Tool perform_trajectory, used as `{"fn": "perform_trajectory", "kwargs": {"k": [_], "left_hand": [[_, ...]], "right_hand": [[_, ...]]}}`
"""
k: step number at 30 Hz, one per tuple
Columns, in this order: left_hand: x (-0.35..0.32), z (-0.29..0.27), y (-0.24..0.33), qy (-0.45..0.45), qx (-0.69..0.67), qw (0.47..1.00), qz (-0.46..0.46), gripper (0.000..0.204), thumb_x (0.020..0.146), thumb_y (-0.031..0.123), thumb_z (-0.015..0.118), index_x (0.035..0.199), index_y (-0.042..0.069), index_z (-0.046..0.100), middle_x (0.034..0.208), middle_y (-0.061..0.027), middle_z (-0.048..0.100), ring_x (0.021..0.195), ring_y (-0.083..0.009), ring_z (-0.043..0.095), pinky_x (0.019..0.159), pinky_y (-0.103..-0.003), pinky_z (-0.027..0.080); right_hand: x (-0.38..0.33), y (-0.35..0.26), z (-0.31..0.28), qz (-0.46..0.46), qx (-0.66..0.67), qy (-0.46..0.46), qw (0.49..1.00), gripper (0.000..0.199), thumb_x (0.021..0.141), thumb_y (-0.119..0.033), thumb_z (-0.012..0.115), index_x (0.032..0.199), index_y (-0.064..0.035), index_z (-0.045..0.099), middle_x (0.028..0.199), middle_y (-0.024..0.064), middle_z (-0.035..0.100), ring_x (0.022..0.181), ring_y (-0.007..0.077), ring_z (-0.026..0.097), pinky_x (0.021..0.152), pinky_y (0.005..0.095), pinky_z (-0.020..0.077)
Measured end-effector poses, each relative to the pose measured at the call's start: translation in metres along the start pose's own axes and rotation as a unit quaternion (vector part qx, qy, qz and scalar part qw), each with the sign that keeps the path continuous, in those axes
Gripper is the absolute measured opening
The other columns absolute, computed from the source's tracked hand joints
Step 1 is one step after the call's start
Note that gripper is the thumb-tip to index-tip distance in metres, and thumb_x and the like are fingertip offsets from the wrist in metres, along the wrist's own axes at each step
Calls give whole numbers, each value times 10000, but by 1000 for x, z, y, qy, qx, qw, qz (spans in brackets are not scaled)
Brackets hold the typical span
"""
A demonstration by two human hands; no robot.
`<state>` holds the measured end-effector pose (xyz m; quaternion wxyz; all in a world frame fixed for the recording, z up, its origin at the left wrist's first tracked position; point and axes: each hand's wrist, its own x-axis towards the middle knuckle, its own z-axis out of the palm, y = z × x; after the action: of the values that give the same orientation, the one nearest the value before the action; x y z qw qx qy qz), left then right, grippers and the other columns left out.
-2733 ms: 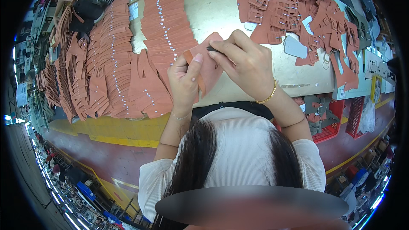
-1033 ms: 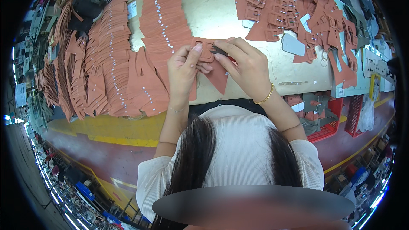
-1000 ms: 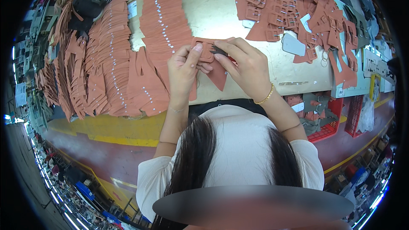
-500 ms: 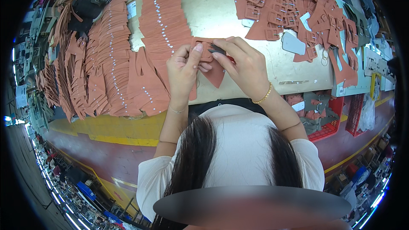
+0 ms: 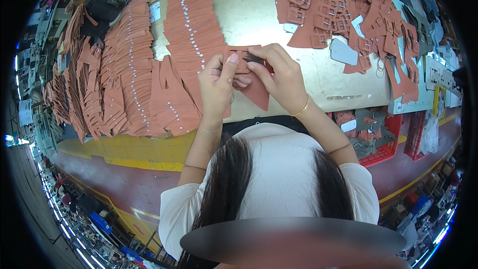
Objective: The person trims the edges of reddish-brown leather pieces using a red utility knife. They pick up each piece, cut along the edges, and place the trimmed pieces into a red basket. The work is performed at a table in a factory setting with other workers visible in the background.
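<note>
Both hands are raised over the table's near edge: a terracotta leather piece is pinched by the left hand and the right hand, which also grips a small dark tool. Fanned rows of similar cut pieces are laid at left on the pale worktable. White tags are scattered among buckled straps. Red crates holding scraps are set below at right, above a red floor marked with yellow lines.

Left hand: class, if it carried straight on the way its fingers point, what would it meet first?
Likely the terracotta piece that the left hand already pinches; past that, the bare tabletop, though depth is unclear.
</note>
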<state>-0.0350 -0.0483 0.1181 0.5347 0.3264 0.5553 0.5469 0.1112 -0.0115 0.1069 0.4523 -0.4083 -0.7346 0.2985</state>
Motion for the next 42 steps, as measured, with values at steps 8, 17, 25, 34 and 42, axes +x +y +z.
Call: {"fn": "perform_trajectory", "kwargs": {"k": [8, 17, 25, 34, 42], "left_hand": [[-3, 6, 1, -14, -106, 994, 11, 252, 961, 236, 563, 880, -2, 584, 740, -107, 654, 553, -155, 645, 511, -249, 530], [19, -17, -16, 66, -29, 997, -30, 216, 962, 199, 546, 850, 17, 578, 766, -103, 663, 525, -147, 627, 511, -239, 527], [7, -1, -11, 66, 9, 996, 60, 237, 947, 209, 598, 837, -1, 590, 720, -74, 644, 571, -103, 615, 508, -218, 476], [9, -4, -14, 21, 49, 997, 49, 260, 951, 237, 595, 830, 7, 584, 685, -36, 608, 562, -80, 589, 504, -201, 454], [19, -47, -7, 101, 21, 994, 27, 274, 947, 243, 597, 774, 35, 550, 657, -53, 606, 503, -121, 604, 449, -221, 458]], "right_hand": [[-6, 15, 4, 71, 224, 22, 972, 276, 819, -141, 726, 1052, -33, 626, 850, 41, 601, 746, 129, 578, 671, 238, 466], [20, 6, -66, 4, 460, 84, 884, 320, 849, -199, 716, 1070, -21, 568, 672, -46, 421, 575, 57, 379, 525, 217, 357], [7, 14, 0, 103, 4, -91, 990, 252, 774, -198, 763, 892, -24, 624, 790, 47, 557, 635, 144, 506, 624, 270, 446], [13, 15, -21, 223, 415, -246, 847, 155, 914, -208, 631, 881, -65, 581, 765, -22, 569, 667, 48, 517, 557, 230, 423], [38, 51, -146, 71, 519, 158, 837, 131, 944, -169, 529, 862, -83, 584, 728, -4, 564, 475, 60, 420, 468, 209, 359]]}}
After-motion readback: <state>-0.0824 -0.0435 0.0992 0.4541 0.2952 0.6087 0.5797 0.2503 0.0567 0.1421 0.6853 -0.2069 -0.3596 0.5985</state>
